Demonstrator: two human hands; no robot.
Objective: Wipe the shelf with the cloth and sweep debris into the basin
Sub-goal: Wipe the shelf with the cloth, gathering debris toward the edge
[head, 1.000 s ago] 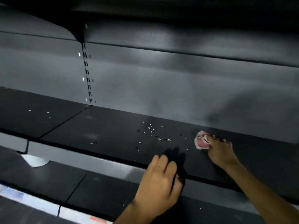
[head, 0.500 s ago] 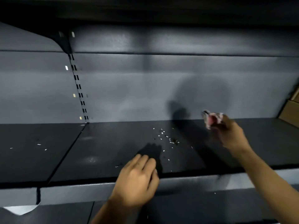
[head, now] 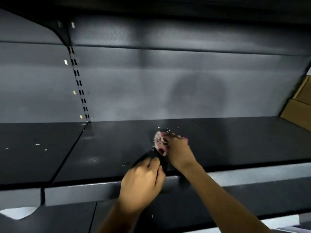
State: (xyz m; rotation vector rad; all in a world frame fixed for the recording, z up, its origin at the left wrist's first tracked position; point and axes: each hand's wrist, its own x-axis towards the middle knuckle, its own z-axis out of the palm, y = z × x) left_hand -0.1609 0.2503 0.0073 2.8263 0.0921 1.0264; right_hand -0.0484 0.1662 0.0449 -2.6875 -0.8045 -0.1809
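Cardboard boxes [head: 301,105] at far right (edge partly cropped), slotted upright [head: 80,86]

back panel [head: 151,91]: grey, dimly lit | slotted upright [head: 80,91]: left | cardboard boxes [head: 299,105]: far right

- Left hand [head: 142,180]: bare, no glove, ring or watch.
- Right hand [head: 179,151]: bare too, blurred.
- Both forearms bare; no sleeve shows up to the lower edge.

Cloth [head: 160,143] on shelf [head: 235,143], mid-depth, under right hand [head: 178,150]. Left hand [head: 143,184] at shelf front edge, just left and in front of right hand. Debris [head: 167,130] behind cloth; cartons [head: 299,106] at far right.
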